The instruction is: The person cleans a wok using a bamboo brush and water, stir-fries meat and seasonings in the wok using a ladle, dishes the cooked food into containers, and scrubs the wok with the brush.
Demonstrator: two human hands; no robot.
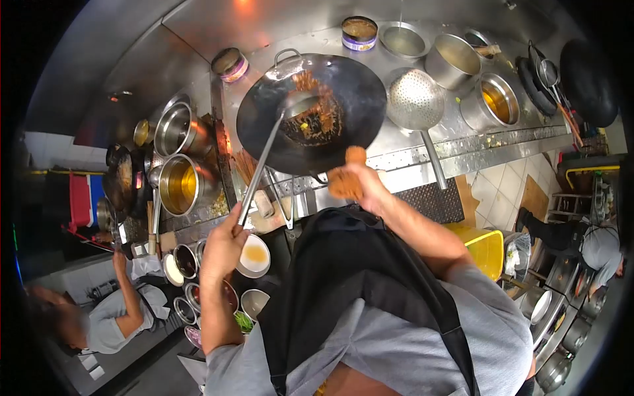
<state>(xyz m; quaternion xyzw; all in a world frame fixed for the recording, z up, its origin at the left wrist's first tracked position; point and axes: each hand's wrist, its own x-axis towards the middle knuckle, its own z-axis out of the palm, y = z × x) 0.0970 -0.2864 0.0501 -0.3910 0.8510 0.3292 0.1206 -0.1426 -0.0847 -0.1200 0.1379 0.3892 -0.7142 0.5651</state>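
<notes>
My left hand point(223, 249) is closed around the long metal handle of a ladle point(263, 157). The ladle's bowl rests inside a large black wok point(363, 99), against browned, chopped food point(323, 119) in the middle of the wok. In my right hand point(371, 189) is a folded orange-brown cloth point(346, 185), gripped at the wok's near right rim beside its near loop handle. The cloth hides part of that rim and some of my fingers. A perforated skimmer point(416, 99) lies right of the wok, its handle pointing toward me.
Metal pots with yellow liquid stand right point(498, 99) and left point(179, 185) of the wok. Open tins point(360, 34) sit behind it. By my left forearm are a white bowl point(253, 256) and several ingredient containers. One person point(125, 317) works at left, another point(598, 247) at far right.
</notes>
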